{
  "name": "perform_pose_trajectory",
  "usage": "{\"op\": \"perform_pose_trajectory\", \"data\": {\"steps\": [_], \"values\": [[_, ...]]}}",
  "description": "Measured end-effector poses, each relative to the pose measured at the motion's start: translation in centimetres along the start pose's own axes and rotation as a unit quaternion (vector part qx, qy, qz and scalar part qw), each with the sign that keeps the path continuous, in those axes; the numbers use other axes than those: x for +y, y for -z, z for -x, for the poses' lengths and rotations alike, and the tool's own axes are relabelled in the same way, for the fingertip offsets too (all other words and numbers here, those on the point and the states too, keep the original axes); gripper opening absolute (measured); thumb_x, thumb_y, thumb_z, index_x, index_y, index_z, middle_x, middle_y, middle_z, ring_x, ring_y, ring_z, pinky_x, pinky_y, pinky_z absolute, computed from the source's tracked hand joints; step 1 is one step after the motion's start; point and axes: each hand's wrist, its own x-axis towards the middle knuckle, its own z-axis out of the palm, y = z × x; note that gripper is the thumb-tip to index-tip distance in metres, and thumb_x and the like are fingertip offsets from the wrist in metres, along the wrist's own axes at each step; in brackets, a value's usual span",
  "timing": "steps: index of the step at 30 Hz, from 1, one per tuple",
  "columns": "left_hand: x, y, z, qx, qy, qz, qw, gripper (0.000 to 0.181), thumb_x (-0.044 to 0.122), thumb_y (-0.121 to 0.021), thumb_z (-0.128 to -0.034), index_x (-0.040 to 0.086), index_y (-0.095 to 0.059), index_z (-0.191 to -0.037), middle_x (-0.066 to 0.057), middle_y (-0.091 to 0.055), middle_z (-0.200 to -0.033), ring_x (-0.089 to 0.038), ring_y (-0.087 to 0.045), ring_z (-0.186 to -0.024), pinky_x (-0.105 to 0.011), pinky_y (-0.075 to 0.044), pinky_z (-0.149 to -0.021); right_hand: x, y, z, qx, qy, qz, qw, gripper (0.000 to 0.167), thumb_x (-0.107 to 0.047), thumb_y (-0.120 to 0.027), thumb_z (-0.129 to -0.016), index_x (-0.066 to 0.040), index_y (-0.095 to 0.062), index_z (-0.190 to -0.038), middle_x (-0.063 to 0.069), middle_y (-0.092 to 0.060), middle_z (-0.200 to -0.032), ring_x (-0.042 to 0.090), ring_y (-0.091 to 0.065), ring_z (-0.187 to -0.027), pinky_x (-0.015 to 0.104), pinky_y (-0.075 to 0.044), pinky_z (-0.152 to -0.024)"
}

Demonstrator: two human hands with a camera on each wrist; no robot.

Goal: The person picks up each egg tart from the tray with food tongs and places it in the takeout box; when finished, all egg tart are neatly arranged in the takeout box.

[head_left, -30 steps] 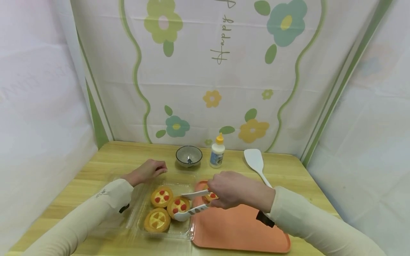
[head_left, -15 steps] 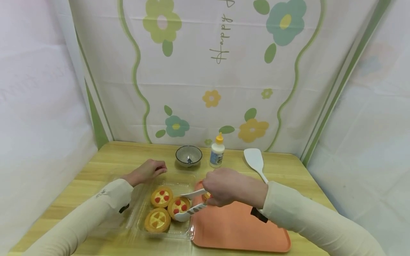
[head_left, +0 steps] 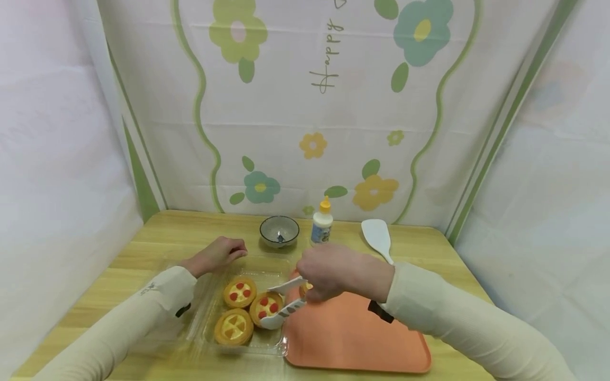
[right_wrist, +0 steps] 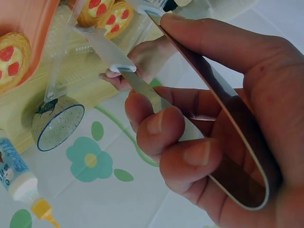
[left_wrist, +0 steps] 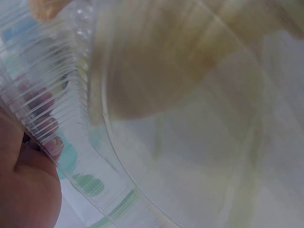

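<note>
My left hand [head_left: 216,256] has its fingers curled at the far left part of a clear plastic container [head_left: 274,349]. In the left wrist view its fingers [left_wrist: 45,123] show through the ridged plastic wall. With my right hand [head_left: 331,272] I hold a pair of tongs [head_left: 286,312], white-tipped with metal arms in the right wrist view. The tong tips stand on either side of a red-topped egg tart [head_left: 267,307] inside the container. Beside it sit another red-topped tart [head_left: 240,292] and a tart with yellow wedges [head_left: 233,327].
An orange tray [head_left: 362,338] adjoins the container on the right. On it lies a tart [right_wrist: 12,61], mostly hidden by my right hand in the head view. Behind stand a small bowl [head_left: 279,232] and a yellow-capped bottle [head_left: 322,222]. A white spatula [head_left: 377,238] lies at back right.
My right hand has shifted slightly left and away from me, covering more of the tray's tart. The tong tips stay around the same tart. My left hand keeps its place.
</note>
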Motion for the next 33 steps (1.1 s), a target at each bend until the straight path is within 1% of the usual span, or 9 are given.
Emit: {"op": "perform_pose_trajectory", "data": {"steps": [3,7,9,13,17,21,25,29,33], "values": [[0.0,0.0,0.1,0.002,0.002,0.001,1.0000,0.008,0.006,-0.064,-0.0941,0.003,-0.067,-0.087,-0.008,-0.069,-0.078,-0.003,-0.056,-0.064,-0.025,-0.050,-0.060,-0.3,0.0,-0.3,-0.006,0.000,0.008,1.0000,0.029,-0.039,-0.072,-0.084,-0.019,-0.058,-0.068,-0.007,-0.051,-0.060,0.009,-0.044,-0.052,0.026,-0.042,-0.047],[-0.1,0.0,0.1,-0.003,0.002,0.003,1.0000,0.008,0.006,-0.064,-0.0941,0.003,-0.067,-0.088,-0.008,-0.069,-0.078,-0.003,-0.054,-0.063,-0.024,-0.049,-0.059,-0.5,-0.2,-0.6,-0.010,-0.008,0.012,0.9999,0.032,-0.041,-0.073,-0.083,-0.020,-0.056,-0.066,-0.008,-0.051,-0.060,0.009,-0.044,-0.052,0.026,-0.042,-0.047],[-0.1,-0.1,0.1,-0.005,0.004,0.002,1.0000,0.008,0.006,-0.064,-0.0943,0.004,-0.067,-0.087,-0.008,-0.069,-0.077,-0.002,-0.054,-0.063,-0.023,-0.049,-0.059,-0.5,-0.2,-0.6,-0.010,-0.012,0.001,0.9999,0.031,-0.040,-0.073,-0.083,-0.019,-0.057,-0.067,-0.007,-0.052,-0.060,0.009,-0.044,-0.052,0.026,-0.042,-0.047],[-0.1,0.0,0.2,-0.004,0.006,0.001,1.0000,0.009,0.007,-0.064,-0.0948,0.004,-0.067,-0.087,-0.007,-0.069,-0.077,-0.001,-0.053,-0.063,-0.023,-0.049,-0.059,-0.1,-0.1,-0.3,-0.003,-0.013,-0.039,0.9992,0.026,-0.038,-0.074,-0.082,-0.017,-0.062,-0.073,-0.008,-0.050,-0.057,0.007,-0.043,-0.051,0.023,-0.039,-0.046],[0.0,0.2,0.1,-0.004,0.001,0.002,1.0000,0.010,0.007,-0.063,-0.0950,0.003,-0.067,-0.087,-0.007,-0.069,-0.077,-0.001,-0.053,-0.064,-0.024,-0.049,-0.060,0.9,0.3,0.9,0.009,-0.022,-0.083,0.9962,0.031,-0.040,-0.075,-0.083,-0.015,-0.059,-0.073,-0.007,-0.046,-0.056,0.007,-0.040,-0.050,0.024,-0.035,-0.046],[0.0,0.2,-0.1,-0.004,-0.002,0.001,1.0000,0.009,0.007,-0.063,-0.0949,0.003,-0.067,-0.087,-0.008,-0.069,-0.077,-0.001,-0.053,-0.063,-0.024,-0.049,-0.060,2.8,0.3,3.2,0.038,-0.039,-0.112,0.9922,0.035,-0.040,-0.075,-0.084,-0.014,-0.053,-0.073,-0.005,-0.046,-0.061,0.010,-0.042,-0.054,0.026,-0.036,-0.049],[0.0,0.2,-0.1,0.003,-0.007,0.001,1.0000,0.009,0.005,-0.064,-0.0943,0.003,-0.067,-0.086,-0.008,-0.069,-0.077,-0.003,-0.056,-0.064,-0.025,-0.050,-0.060,5.1,-0.9,5.5,0.081,-0.051,-0.110,0.9893,0.035,-0.038,-0.074,-0.085,-0.012,-0.052,-0.074,-0.003,-0.048,-0.063,0.011,-0.044,-0.054,0.027,-0.038,-0.050],[0.0,0.2,0.0,0.004,-0.008,0.001,1.0000,0.009,0.005,-0.064,-0.0942,0.003,-0.067,-0.086,-0.009,-0.069,-0.078,-0.005,-0.058,-0.065,-0.026,-0.051,-0.061,6.7,-3.1,7.2,0.087,-0.074,-0.123,0.9859,0.034,-0.036,-0.071,-0.088,-0.011,-0.054,-0.074,-0.003,-0.049,-0.061,0.010,-0.043,-0.049,0.025,-0.037,-0.047],[0.1,0.1,0.1,-0.001,-0.004,0.005,1.0000,0.008,0.005,-0.063,-0.0945,0.003,-0.067,-0.087,-0.008,-0.069,-0.078,-0.005,-0.058,-0.065,-0.026,-0.051,-0.062,7.1,-6.1,8.4,0.087,-0.095,-0.150,0.9802,0.034,-0.033,-0.071,-0.088,-0.012,-0.050,-0.072,-0.004,-0.044,-0.057,0.007,-0.037,-0.046,0.024,-0.033,-0.044]]}}
